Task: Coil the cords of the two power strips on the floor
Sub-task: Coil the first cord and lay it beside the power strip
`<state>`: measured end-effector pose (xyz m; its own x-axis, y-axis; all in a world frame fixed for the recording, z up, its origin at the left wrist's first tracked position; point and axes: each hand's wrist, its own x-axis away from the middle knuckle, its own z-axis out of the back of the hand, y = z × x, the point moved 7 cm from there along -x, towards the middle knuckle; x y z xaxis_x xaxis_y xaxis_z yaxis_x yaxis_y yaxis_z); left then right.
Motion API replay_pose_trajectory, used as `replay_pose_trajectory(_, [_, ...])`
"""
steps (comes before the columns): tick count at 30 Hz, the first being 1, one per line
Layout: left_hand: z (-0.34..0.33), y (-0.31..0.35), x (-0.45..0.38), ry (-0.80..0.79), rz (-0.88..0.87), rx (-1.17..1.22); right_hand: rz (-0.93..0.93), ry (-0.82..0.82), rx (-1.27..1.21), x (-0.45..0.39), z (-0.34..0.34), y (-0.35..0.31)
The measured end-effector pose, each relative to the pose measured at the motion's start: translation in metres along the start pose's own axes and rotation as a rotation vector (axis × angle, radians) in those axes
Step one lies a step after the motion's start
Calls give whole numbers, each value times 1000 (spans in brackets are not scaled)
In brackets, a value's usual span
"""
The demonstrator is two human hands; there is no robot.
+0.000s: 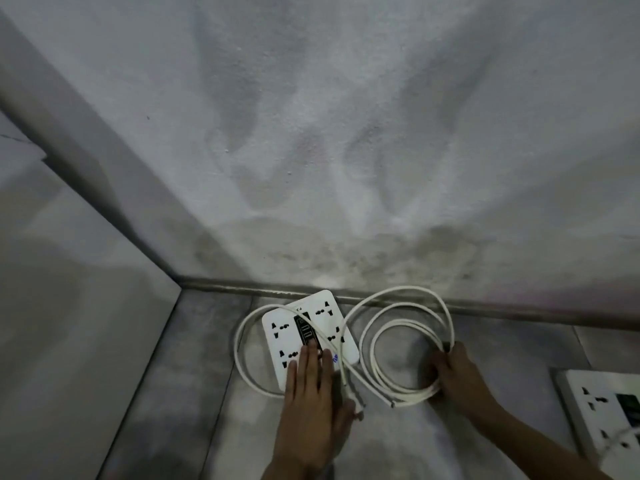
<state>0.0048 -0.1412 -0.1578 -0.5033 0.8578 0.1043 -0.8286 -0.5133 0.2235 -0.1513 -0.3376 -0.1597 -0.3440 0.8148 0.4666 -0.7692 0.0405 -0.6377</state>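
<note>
Power strip (310,337), white, square with rounded corners, black centre panel: lower centre of frame, flat on grey mottled floor (207,358) by the rough plastered wall (311,133). Left hand (310,393) lies flat on it, fingers spread, gripping nothing. White round cord (405,341) in several loops just right of it; right hand (453,372) closed around the loops. Second power strip (602,414), white, lower right edge, partly cut off.
</note>
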Motion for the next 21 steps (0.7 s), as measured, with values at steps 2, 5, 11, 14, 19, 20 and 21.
replay_pose_trajectory(2, [0, 3, -3, 29, 33, -3, 57, 1, 223, 2, -5, -7])
replay_pose_trajectory(5, [-5, 4, -4, 60, 101, 10, 76, -30, 563, 1, -12, -17])
replay_pose_trajectory(11, [-7, 13, -6, 115, 153, 74, -12, -71, 543, -10, -23, -13])
replay_pose_trajectory(14, [-8, 19, -5, 163, 161, 127, -25, -87, 455, -12, -28, -11])
replay_pose_trajectory(19, [6, 16, -9, 300, 149, 203, -17, 50, 378, -10, -14, -8])
replay_pose_trajectory(20, [12, 15, -11, 305, 181, 209, -27, 62, 352, -9, -14, -7])
replay_pose_trajectory(21, [16, 15, -13, 288, 234, 215, -32, 63, 331, -8, -14, -7])
